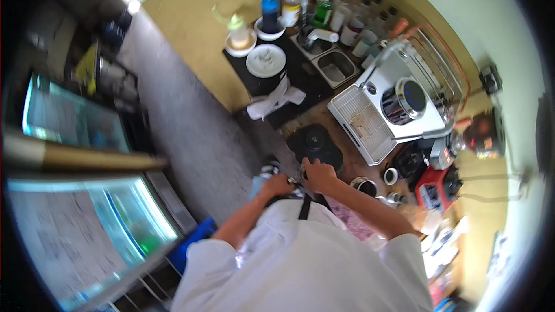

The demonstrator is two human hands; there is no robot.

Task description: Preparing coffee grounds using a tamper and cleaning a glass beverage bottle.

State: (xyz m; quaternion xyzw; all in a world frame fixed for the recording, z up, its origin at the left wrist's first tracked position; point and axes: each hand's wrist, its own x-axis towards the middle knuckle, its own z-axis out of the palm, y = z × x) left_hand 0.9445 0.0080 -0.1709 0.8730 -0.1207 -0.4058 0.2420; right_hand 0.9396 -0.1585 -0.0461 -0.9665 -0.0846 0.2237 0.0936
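Note:
Both of my hands are close together in front of my waist, at the counter's edge. My left hand (278, 184) has its fingers closed on a small metal item (295, 180), blurred and partly hidden. My right hand (321, 176) grips the rounder end of the same item from the other side. Just beyond my right hand lies a black mat (336, 151) with a round black knobbed object (315, 138) on it. Further right stands a white espresso machine (412, 128) with a wire drip tray (364, 121).
Left of the machine are a white plate (266, 61), a crumpled white cloth (277, 99), metal containers (336, 67), a squeeze bottle (237, 30) and several bottles (323, 11). A red device (431, 190) and cups (390, 176) are at right. Glass-fronted coolers (73, 112) stand left across the floor.

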